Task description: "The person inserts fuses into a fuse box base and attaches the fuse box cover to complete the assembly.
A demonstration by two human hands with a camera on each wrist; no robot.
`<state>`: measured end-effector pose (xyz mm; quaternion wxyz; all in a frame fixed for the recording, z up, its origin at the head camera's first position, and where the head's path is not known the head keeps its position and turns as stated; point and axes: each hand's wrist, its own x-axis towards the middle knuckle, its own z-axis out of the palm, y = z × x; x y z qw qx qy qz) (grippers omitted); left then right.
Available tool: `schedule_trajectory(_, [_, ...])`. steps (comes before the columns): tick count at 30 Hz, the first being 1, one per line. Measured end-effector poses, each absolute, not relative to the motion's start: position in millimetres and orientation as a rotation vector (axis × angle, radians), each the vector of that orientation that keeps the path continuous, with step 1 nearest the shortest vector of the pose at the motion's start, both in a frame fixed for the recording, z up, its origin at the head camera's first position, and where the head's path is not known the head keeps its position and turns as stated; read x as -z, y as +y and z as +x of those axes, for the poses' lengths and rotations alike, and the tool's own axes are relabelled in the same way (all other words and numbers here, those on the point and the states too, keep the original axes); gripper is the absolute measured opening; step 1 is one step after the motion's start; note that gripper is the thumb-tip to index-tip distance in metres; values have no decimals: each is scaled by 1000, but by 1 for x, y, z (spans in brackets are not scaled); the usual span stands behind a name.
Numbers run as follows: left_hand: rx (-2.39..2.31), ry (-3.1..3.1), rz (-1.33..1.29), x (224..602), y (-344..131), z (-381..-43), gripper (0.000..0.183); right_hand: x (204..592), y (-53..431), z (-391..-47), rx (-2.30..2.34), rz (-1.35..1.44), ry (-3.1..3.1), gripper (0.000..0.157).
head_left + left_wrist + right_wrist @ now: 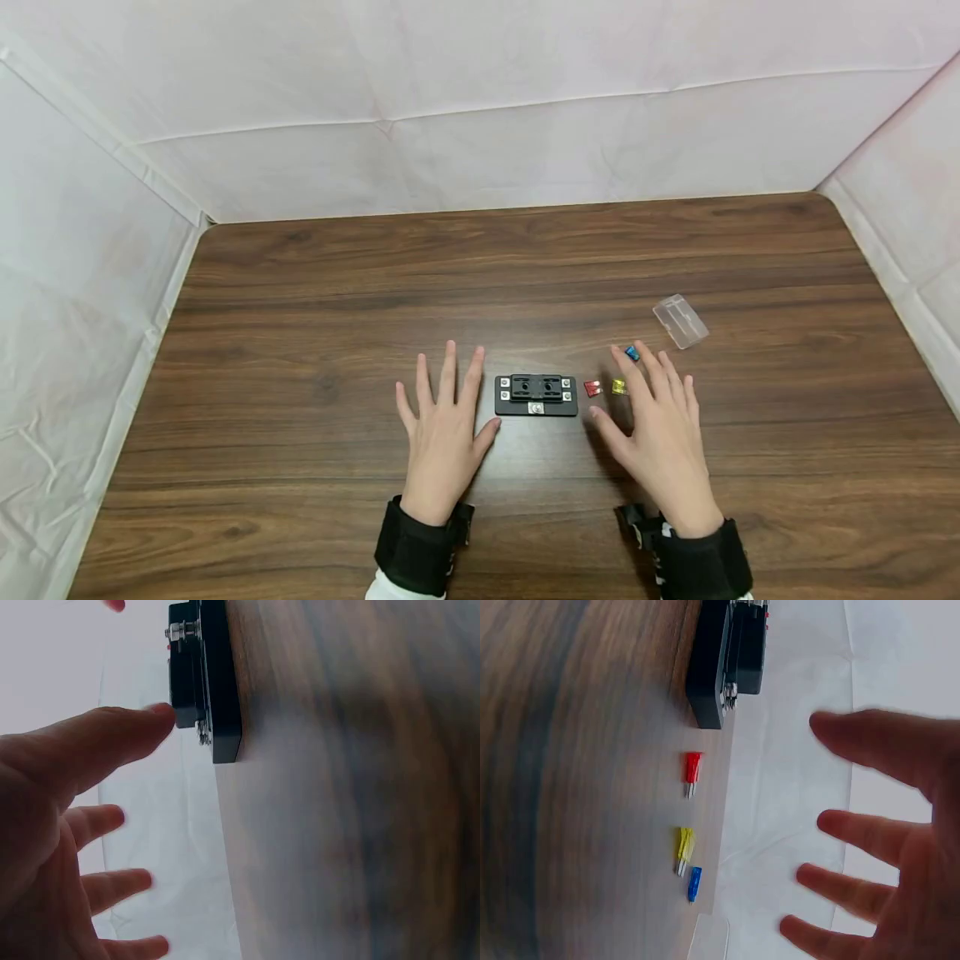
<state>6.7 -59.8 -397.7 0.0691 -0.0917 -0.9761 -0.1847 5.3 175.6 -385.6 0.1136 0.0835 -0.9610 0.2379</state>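
A black fuse block (536, 396) with metal screw terminals lies on the wooden table between the two hands. My left hand (444, 446) is spread flat-fingered at its left side, holding nothing; its thumb points toward the block. On the other side, my right hand (663, 433) hovers with fingers extended and nothing in its grasp. Three blade fuses lie near the right fingertips: a red fuse (693, 769), a yellow fuse (685, 846) and a blue fuse (694, 883). In the head view the blue one is partly covered by the right fingers.
A small clear plastic case (680, 322) lies beyond the right hand. The wooden table (315, 292) is bordered by white cloth walls (480, 158) at the back and both sides. Black straps are worn on both wrists.
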Motion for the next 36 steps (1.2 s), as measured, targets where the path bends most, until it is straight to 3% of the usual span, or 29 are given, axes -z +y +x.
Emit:
schedule_trajectory(6, [546, -2968, -277, 398, -57, 7, 70, 383, 178, 5, -728, 160, -2727, 42])
schedule_trajectory(11, [543, -2971, -287, 398, -57, 6, 66, 383, 182, 6, -710, 112, -2711, 32])
schedule_trajectory(36, [485, -3013, -449, 393, -42, -19, 56, 384, 207, 15, -647, -48, -2812, 28])
